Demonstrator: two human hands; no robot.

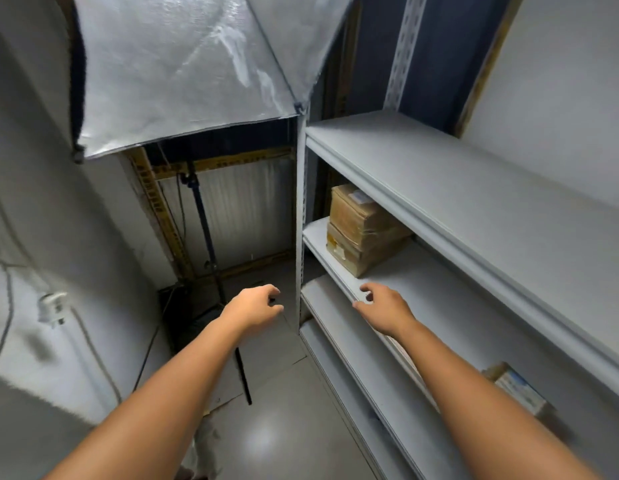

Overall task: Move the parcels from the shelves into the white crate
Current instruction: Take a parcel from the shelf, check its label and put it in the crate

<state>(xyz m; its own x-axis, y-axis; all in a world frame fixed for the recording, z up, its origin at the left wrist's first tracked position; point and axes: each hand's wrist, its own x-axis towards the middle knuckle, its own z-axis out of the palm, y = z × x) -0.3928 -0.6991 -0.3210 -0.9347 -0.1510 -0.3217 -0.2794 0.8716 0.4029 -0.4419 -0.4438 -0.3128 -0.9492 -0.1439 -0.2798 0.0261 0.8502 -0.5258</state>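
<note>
Left hand: my left hand [254, 304] is loosely curled, holding nothing, above the floor [284, 427].
Right hand: my right hand [384, 308] is relaxed, empty, at the middle shelf [439, 289] edge.
Parcels: stacked parcels [361, 226] stand just beyond it; another parcel [519, 389] lies nearer me.
Room: shiny grey floor, softbox [183, 71] on a stand [204, 216].

matt metal shelves [439, 161]; taped cardboard parcels [360, 233]
</note>
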